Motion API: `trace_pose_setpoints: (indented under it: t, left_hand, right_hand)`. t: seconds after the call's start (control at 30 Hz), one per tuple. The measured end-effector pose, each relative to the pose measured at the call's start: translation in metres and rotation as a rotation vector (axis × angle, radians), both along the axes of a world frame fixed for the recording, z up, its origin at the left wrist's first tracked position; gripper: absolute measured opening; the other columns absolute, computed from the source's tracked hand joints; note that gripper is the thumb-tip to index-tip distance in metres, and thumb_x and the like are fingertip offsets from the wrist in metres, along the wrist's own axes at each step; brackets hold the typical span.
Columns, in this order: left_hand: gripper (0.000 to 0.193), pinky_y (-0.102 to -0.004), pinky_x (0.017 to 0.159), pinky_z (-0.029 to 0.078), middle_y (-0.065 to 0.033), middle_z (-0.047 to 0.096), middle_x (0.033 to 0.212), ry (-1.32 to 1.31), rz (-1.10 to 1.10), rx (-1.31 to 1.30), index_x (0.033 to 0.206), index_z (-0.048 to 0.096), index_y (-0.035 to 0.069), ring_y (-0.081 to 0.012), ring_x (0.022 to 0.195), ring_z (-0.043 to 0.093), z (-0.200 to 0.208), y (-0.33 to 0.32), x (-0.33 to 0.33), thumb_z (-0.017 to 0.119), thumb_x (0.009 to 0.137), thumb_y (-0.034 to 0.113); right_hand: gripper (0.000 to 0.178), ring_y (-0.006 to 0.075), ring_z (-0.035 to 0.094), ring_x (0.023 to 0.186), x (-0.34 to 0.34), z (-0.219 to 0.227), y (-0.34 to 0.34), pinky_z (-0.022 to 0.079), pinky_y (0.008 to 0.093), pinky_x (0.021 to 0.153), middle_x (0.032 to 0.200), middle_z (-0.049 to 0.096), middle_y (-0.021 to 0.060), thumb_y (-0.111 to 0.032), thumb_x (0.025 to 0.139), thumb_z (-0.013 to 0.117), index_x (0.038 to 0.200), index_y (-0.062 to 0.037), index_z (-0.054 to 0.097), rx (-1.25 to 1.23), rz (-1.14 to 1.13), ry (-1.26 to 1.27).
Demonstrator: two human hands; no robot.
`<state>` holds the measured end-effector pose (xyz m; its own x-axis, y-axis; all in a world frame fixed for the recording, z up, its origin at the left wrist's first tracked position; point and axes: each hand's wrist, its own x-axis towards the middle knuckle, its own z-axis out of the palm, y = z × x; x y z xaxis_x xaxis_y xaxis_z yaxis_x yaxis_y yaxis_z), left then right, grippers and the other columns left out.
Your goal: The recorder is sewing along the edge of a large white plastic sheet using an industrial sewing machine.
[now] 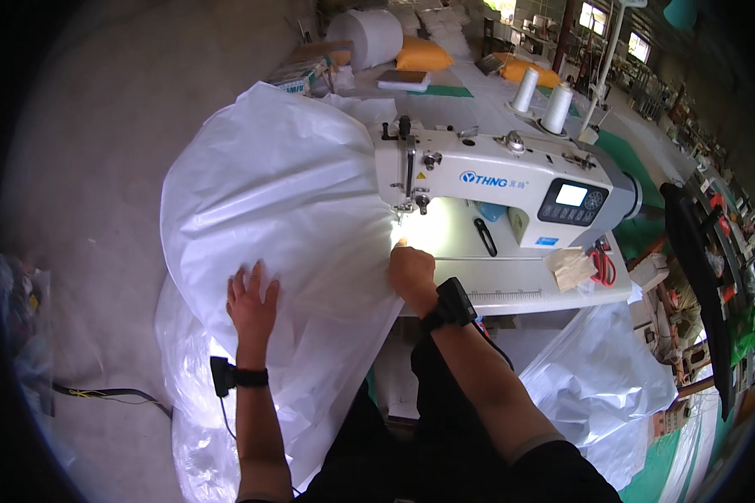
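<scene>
White, translucent plastic sheeting (289, 201) lies under the flat, spread, empty left hand (252, 308) and reaches the white, boxy sewing machine (453, 155), where the right hand (413, 273) curls, hold unclear; I judge stitching underway, remainder untold.

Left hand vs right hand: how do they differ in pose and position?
The left hand is spread open on the white sheet; the right hand is curled at its edge, grip hidden. The left hand is farther from the sewing machine; the right hand is close to its needle area. Both wear black wrist straps.
</scene>
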<state>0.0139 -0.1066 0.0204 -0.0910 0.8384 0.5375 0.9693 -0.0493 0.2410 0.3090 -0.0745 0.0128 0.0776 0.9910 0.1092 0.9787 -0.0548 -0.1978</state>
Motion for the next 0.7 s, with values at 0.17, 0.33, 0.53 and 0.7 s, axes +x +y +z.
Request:
trace_pose_setpoints:
  t: [0.17, 0.33, 0.53, 0.7]
  left_hand:
    - [0.053, -0.0694, 0.096, 0.023, -0.0080, 0.041, 0.140, 0.075, 0.133, -0.317, 0.128, 0.053, 0.025, -0.0394, 0.131, 0.033, 0.006, 0.048, -0.022, 0.054, 0.083, 0.054]
    - [0.055, -0.0633, 0.097, 0.028, -0.0119, 0.040, 0.140, 0.122, -0.019, -0.417, 0.127, 0.053, 0.026, -0.0334, 0.129, 0.037, 0.019, 0.083, -0.040, 0.058, 0.079, 0.051]
    - [0.057, -0.0606, 0.101, 0.026, -0.0124, 0.037, 0.139, 0.070, -0.159, -0.588, 0.127, 0.053, 0.026, -0.0330, 0.132, 0.032, 0.039, 0.111, -0.054, 0.059, 0.077, 0.054]
    - [0.058, -0.0595, 0.100, 0.029, -0.0137, 0.034, 0.139, 0.067, -0.244, -0.637, 0.130, 0.050, 0.028, -0.0311, 0.133, 0.031, 0.041, 0.148, -0.064, 0.059, 0.078, 0.052]
  right_hand:
    - [0.030, 0.0396, 0.064, 0.078, 0.007, 0.001, -0.008, 0.051, 0.0459, 0.069, 0.085, 0.065, 0.0223, -0.017, 0.083, 0.047, 0.106, 0.0006, 0.054, 0.040, -0.100, 0.417]
    - [0.026, 0.0257, 0.067, 0.073, -0.012, -0.042, -0.124, 0.056, 0.0336, 0.054, 0.093, 0.065, 0.0154, -0.019, 0.097, 0.040, 0.104, 0.0011, 0.054, -0.533, -0.087, 1.515]
    - [0.049, 0.0260, 0.058, 0.106, -0.085, -0.113, -0.103, 0.051, 0.0396, 0.084, 0.120, 0.056, 0.0139, -0.019, 0.087, 0.058, 0.130, -0.0007, 0.043, -0.618, 0.248, 1.459]
    - [0.052, 0.0261, 0.056, 0.107, -0.119, -0.121, -0.085, 0.050, 0.0397, 0.086, 0.120, 0.056, 0.0140, -0.019, 0.085, 0.059, 0.131, -0.0007, 0.043, -0.640, 0.433, 0.961]
